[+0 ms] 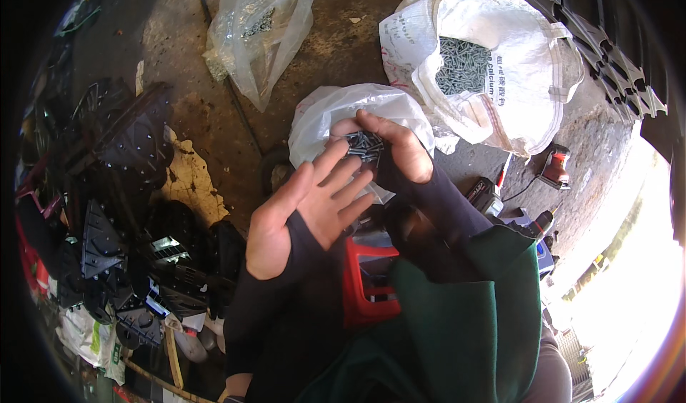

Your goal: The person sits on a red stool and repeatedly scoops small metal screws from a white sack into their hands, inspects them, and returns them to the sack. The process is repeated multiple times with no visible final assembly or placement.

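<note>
My right hand [406,149] is cupped palm up, its thumb and fingers curled around a small heap of grey metal screw-like fasteners [365,146]. Close beside it, my left hand [314,192] is turned palm up with its fingers spread and nothing in it. Its fingertips point toward the heap. Both hands are above a whitish plastic bag [314,121], whose contents they hide. Beyond my right hand, a large white woven sack [529,28] stands with its mouth wide, full of similar grey fasteners [463,67].
A clear plastic bag [275,42] with small metal parts lies at the far left. Black molded parts [103,242] are heaped at left. A red stool [355,281] shows below my hands. At right are a red-and-black power tool [557,166] and a black battery-like block [486,197].
</note>
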`<state>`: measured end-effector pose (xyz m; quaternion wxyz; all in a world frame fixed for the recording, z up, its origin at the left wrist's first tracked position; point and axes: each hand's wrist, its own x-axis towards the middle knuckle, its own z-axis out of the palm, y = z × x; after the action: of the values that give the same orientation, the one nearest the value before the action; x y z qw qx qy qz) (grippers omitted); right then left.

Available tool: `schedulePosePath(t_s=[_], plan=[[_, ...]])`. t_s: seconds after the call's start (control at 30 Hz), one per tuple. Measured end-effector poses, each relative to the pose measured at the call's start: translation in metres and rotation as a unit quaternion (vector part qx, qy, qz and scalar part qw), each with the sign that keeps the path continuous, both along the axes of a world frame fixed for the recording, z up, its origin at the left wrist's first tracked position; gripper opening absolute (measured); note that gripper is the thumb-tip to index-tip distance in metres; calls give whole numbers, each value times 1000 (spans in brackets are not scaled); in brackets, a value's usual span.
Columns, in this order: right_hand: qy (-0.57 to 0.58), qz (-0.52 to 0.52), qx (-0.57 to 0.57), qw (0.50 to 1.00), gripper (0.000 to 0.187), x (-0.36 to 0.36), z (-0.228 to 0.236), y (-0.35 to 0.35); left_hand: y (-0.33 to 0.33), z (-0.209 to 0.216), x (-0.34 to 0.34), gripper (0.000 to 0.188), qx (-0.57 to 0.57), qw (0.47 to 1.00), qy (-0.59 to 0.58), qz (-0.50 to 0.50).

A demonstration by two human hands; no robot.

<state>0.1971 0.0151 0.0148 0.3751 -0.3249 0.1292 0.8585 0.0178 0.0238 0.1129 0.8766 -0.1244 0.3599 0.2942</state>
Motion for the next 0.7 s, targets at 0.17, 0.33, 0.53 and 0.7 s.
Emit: schedulePosePath(t_s=[0.17, 0.33, 0.53, 0.7], plan=[[-118, 59, -57, 990, 38, 13, 42, 0, 6, 5, -22, 52, 211, 944, 229, -110], [-266, -15, 221, 938, 38, 67, 134, -8, -13, -41, -11, 63, 359, 667, 632, -167], [-787, -65, 241, 564, 41, 97, 122, 42, -33, -70, -1, 71, 323, 709, 584, -228], [-820, -16, 405, 404, 33, 62, 104, 1, -14, -70, -20, 57, 314, 770, 538, -138]])
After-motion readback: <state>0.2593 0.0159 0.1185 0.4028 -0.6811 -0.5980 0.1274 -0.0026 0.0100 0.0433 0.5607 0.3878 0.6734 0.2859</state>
